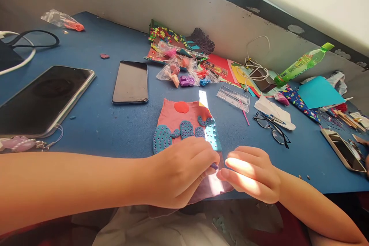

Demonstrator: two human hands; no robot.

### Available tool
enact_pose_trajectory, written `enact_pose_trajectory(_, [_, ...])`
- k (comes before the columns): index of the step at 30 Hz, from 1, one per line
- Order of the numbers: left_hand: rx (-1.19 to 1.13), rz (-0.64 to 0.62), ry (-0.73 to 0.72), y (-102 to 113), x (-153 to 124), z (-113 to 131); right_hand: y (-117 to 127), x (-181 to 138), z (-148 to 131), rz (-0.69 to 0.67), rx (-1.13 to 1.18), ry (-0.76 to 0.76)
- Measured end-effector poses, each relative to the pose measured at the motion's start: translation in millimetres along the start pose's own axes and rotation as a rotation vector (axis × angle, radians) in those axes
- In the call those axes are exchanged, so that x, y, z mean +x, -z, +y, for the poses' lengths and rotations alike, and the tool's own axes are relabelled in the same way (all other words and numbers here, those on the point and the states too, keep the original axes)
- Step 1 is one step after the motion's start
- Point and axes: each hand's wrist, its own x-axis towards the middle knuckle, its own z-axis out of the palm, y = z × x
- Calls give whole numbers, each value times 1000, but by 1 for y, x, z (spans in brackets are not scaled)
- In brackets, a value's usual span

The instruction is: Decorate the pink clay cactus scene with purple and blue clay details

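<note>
At the near edge of the blue tabletop (pixel 95 119), I have both bare hands in view over a soft pink sheet, apparently modelling clay (pixel 170 114), decorated with a flat red disc (pixel 181 107) and rounded blue shapes covered in small dots (pixel 162 138). The sheet lies in front of the wearer, its lower part mauve, slightly overhanging the table edge and partly hidden beneath the left hand (pixel 184 173). The left hand's fingers are closed in a pinch on a small dark-purple piece (pixel 214 166), its tip poking out. The right hand (pixel 250 175) is just beside it, fingers loosely bent and parted; I see nothing held there.

I judge the step in hand to be working that little piece over the sheet's lower part. To me, the next move calls for a light fingertip touch, steady wrists and care not to dent the surface underneath. A harsh strip of sunlight crosses the sheet, so I would judge contact there cautiously.
</note>
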Motion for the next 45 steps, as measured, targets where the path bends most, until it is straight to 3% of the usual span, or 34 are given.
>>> enact_pose_trajectory(4, [-136,-8,24,-1,1,0,4,3,-2,-56,3,6])
enact_pose_trajectory(14, [-131,-20,17,0,1,-2,8,3,-3,-150,49,-89])
enact_pose_trajectory(19, [-105,-29,8,0,0,-3,4,2,-3,-59,20,-45])
enact_pose_trajectory(25, [-83,-70,-18,1,3,-2,8,5,-4,-113,37,-20])
enact_pose_trajectory(32, [-45,-86,-113,-3,2,-2,-13,0,-4,76,0,-7])
enact_pose_trajectory(35, [10,-104,-129,-3,3,-2,-17,-1,-5,91,-9,-18])
enact_pose_trajectory(39, [24,-62,-134,-2,5,-3,-3,2,-6,-2,-20,-3])
enact_pose_trajectory(41, [32,-18,-92,-2,6,-3,7,3,-6,-109,9,-31])
enact_pose_trajectory(45, [50,8,-22,-2,6,-2,17,2,-7,-193,37,-55])
